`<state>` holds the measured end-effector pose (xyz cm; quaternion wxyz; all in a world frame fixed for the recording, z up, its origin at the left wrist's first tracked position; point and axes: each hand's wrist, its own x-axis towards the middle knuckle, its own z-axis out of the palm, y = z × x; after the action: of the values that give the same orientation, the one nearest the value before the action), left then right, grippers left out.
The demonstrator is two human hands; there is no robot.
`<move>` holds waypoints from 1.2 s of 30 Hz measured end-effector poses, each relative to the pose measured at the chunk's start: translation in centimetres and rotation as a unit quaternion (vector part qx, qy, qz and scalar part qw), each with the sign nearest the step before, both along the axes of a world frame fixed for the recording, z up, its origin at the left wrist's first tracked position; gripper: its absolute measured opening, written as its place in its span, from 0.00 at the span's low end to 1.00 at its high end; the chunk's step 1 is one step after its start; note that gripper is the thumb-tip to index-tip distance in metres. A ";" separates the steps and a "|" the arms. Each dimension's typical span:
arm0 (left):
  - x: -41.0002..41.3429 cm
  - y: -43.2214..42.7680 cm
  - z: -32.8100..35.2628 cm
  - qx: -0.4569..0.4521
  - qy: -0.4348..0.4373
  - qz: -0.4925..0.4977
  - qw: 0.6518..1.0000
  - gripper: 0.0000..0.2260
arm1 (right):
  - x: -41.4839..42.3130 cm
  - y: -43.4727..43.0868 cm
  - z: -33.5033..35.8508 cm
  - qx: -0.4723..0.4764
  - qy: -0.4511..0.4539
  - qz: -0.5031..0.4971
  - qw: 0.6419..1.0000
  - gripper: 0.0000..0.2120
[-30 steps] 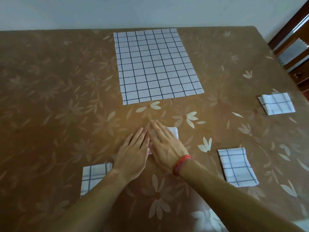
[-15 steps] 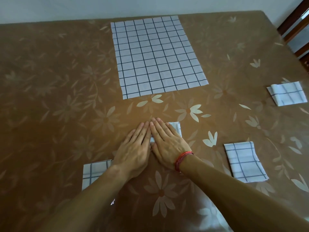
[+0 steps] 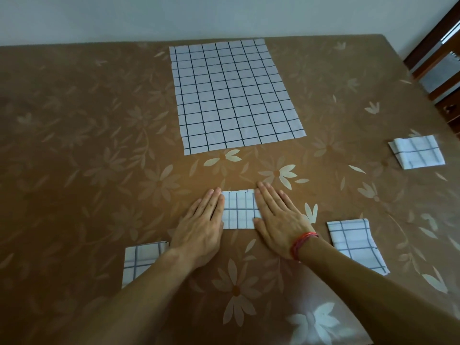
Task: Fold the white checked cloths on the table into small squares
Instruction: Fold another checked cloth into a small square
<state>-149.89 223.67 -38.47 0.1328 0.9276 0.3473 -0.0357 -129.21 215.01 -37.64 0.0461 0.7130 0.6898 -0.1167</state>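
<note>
White checked fabric, folded to a small square [image 3: 239, 209], lies on the brown flower-patterned table [image 3: 74, 150] between two flat hands. The left hand [image 3: 201, 227] presses its left edge with straight fingers held together; the right hand [image 3: 278, 220], a red thread band [image 3: 302, 242] at its wrist, presses the right edge the same way. An unfolded checked cloth [image 3: 234, 95] lies spread out farther back. Three more folded squares rest well apart: one near left [image 3: 139, 260] partly under the left forearm, one near right [image 3: 353, 241], one far right [image 3: 417, 151]. A wooden chair [image 3: 438, 58] stands at the right corner.
</note>
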 end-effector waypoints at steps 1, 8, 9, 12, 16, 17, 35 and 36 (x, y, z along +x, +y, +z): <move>0.1 0.0 0.2 -0.006 0.000 0.002 1.000 0.26 | 0.0 0.0 0.1 -0.004 0.002 -0.002 1.000 0.31; 1.6 0.9 2.3 -0.054 -0.078 0.067 0.993 0.31 | -0.2 0.5 0.7 -0.024 0.027 -0.017 0.999 0.32; 2.0 1.1 2.5 -0.056 -0.081 0.077 0.992 0.32 | -0.2 0.6 0.9 -0.028 0.033 -0.020 0.999 0.32; 3.2 1.9 3.2 -0.069 -0.072 0.103 0.990 0.35 | -0.3 1.0 1.6 -0.038 0.055 -0.028 0.997 0.33; 4.3 2.7 3.5 -0.101 -0.078 0.142 0.982 0.34 | -0.6 1.5 2.5 -0.037 0.085 -0.045 0.995 0.32; 4.5 2.7 3.5 -0.122 -0.089 0.155 0.976 0.32 | -0.7 1.6 2.6 -0.035 0.093 -0.050 0.994 0.32; 1.3 0.0 9.1 -0.275 -0.231 0.277 0.891 0.07 | -1.7 1.3 8.9 0.007 0.294 -0.204 0.934 0.17; 0.9 -0.3 9.7 -0.278 -0.235 0.271 0.891 0.07 | -2.0 1.1 9.6 0.005 0.281 -0.200 0.938 0.10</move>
<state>-148.98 223.41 -28.76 0.4673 0.7039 0.5201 0.1253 -131.17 216.09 -28.00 -0.1779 0.7748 0.5181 -0.3156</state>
